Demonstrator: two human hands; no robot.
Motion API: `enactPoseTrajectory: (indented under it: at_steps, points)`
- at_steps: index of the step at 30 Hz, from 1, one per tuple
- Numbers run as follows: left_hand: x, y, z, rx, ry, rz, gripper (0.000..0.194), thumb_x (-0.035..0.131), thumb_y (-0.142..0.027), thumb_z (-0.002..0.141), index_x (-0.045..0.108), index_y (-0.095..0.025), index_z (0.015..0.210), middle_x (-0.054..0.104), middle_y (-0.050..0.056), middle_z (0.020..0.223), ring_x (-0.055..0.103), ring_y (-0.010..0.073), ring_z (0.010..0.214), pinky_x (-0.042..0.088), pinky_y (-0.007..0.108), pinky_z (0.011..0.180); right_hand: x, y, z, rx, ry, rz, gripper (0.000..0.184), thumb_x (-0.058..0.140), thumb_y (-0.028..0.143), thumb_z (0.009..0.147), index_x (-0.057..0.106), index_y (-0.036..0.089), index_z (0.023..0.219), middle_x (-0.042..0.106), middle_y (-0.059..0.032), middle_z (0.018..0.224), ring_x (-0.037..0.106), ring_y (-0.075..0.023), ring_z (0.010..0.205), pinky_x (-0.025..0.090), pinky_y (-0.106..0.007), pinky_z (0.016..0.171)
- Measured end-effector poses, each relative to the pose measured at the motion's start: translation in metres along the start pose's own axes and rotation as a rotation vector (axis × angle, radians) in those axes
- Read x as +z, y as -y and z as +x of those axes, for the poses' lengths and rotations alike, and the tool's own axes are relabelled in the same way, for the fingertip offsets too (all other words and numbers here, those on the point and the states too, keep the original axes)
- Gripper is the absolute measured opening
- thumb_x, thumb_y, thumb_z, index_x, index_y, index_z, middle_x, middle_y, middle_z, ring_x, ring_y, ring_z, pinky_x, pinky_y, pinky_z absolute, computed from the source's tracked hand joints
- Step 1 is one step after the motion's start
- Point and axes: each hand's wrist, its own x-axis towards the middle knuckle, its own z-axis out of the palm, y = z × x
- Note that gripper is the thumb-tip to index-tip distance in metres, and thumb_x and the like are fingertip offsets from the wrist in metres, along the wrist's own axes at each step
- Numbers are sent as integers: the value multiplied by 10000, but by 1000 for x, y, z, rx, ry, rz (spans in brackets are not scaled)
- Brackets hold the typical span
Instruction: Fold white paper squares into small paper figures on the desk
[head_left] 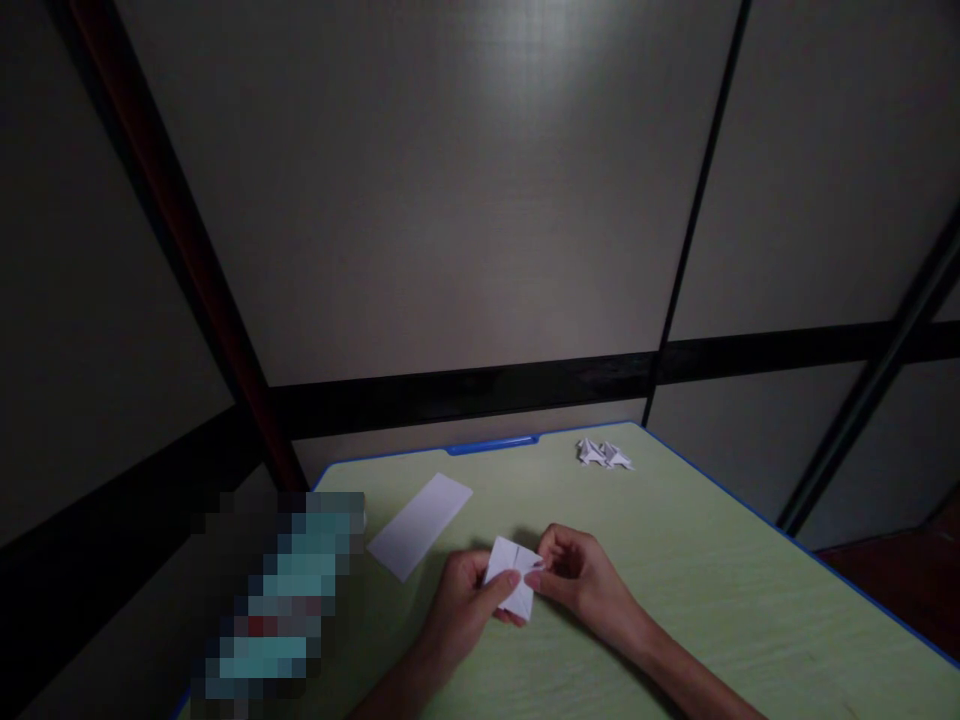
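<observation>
Left hand (pixel 461 605), right hand (pixel 581 575) both pinching one folded paper (pixel 511 554); one flat sheet (pixel 420 525), two folded figures (pixel 604 454) on one table (pixel 720 560)

A room in what appears to be a private home, seen by me remotely through the head camera. Tall greyish panels (pixel 450 200), crossed by a glossy black band (pixel 465 393) and split by dark upright strips (pixel 705 190), stand like wardrobe doors behind a pale green table (pixel 712 570) with blue edging (pixel 750 508), much like a household study desk. Dark reddish floor (pixel 900 560) shows at right; which room, I cannot tell.
</observation>
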Motion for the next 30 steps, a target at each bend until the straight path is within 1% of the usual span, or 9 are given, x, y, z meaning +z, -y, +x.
enactPoseTrajectory:
  at_steps: [5, 8, 12, 15, 19, 24, 28, 30]
  points:
    - [-2, 2, 1, -6, 37, -32, 182, 572, -252, 582, 619, -77, 600, 593, 21, 468, 513, 97, 405, 387, 181, 403, -1, -3, 1, 17, 25, 30, 216, 656, 267, 537, 494, 133, 581, 463, 56, 443, 396, -64, 406, 293, -185, 412]
    - [-2, 2, 2, -4, 51, -36, 157, 570, -227, 580, 622, -84, 616, 609, 25, 495, 530, 104, 430, 389, 181, 417, 0, -4, 2, 12, 16, 52, 208, 653, 280, 541, 518, 128, 585, 477, 50, 436, 402, -68, 400, 304, -193, 417]
    - [0, 1, 3, -7, 14, -46, 154, 588, -224, 549, 623, -85, 604, 596, 16, 475, 515, 106, 422, 380, 185, 411, 1, -3, 1, -19, -15, 35, 196, 658, 268, 539, 524, 125, 555, 454, 54, 435, 385, -64, 408, 296, -188, 413]
    - [1, 1, 3, -7, -4, -54, 164, 601, -223, 530, 625, -83, 611, 591, 15, 473, 509, 110, 432, 380, 191, 417, 1, -1, 0, -51, -12, 33, 188, 654, 259, 549, 516, 132, 540, 431, 56, 458, 377, -63, 424, 299, -186, 417]
    - [1, 1, 2, -52, 10, -50, 203, 591, -254, 539, 620, -83, 644, 605, 28, 511, 540, 136, 463, 395, 210, 436, 4, 5, -2, -120, -11, -19, 157, 635, 264, 577, 539, 140, 561, 450, 30, 558, 394, -69, 467, 317, -186, 431]
    - [-1, -1, 2, -126, 42, -29, 247, 577, -269, 530, 606, -72, 676, 608, 41, 523, 556, 146, 449, 402, 221, 426, 4, 13, -3, -201, 27, -119, 136, 603, 264, 613, 597, 147, 543, 494, -21, 641, 458, -112, 566, 356, -214, 490]
    - [-3, -1, 4, -176, 87, -35, 279, 567, -274, 522, 601, -71, 710, 604, 40, 519, 551, 138, 407, 394, 212, 391, 2, 13, -4, -201, 59, -129, 123, 601, 232, 619, 617, 150, 529, 499, -31, 679, 463, -116, 580, 356, -223, 498]
    - [-5, -1, 4, -182, 112, -38, 264, 553, -266, 538, 600, -73, 711, 609, 46, 534, 560, 143, 412, 395, 212, 393, 1, 12, -5, -201, 68, -126, 123, 595, 227, 626, 616, 151, 530, 496, -30, 693, 458, -111, 571, 354, -221, 489]
